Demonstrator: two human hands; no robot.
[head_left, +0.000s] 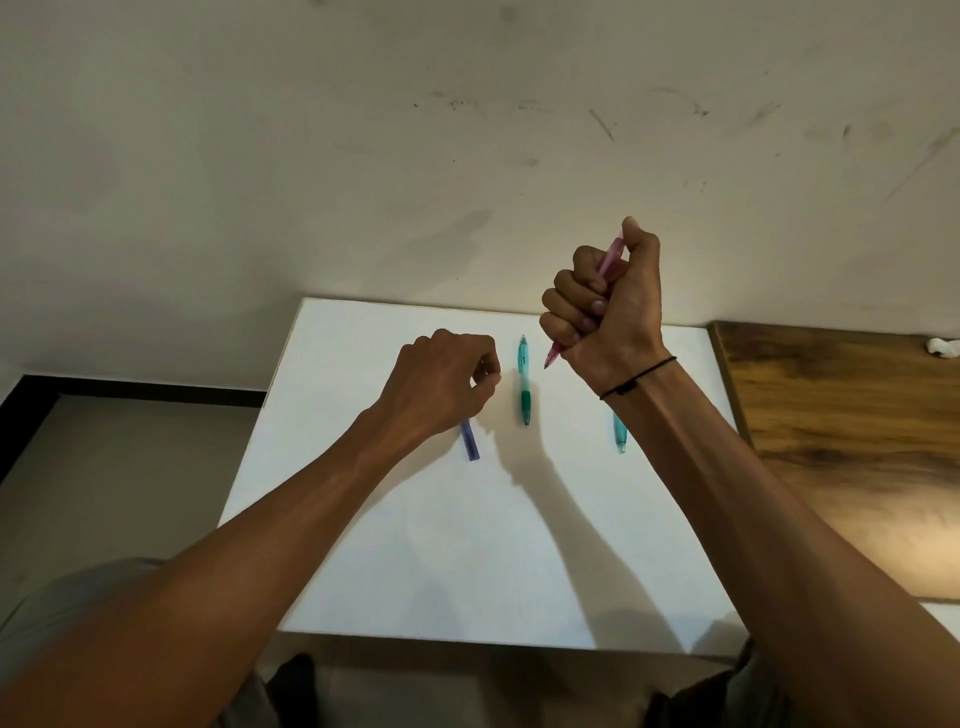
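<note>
Right hand (602, 306) fisted round slim translucent pink pen (612, 255)

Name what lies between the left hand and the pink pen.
A green pen, flat on the white table between left hand and pink pen; head view.

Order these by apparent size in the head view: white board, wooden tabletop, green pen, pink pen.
1. white board
2. wooden tabletop, cut off by the frame edge
3. green pen and pink pen: unranked; the right hand hides most of the pink pen and holds it nearer the camera.
</note>
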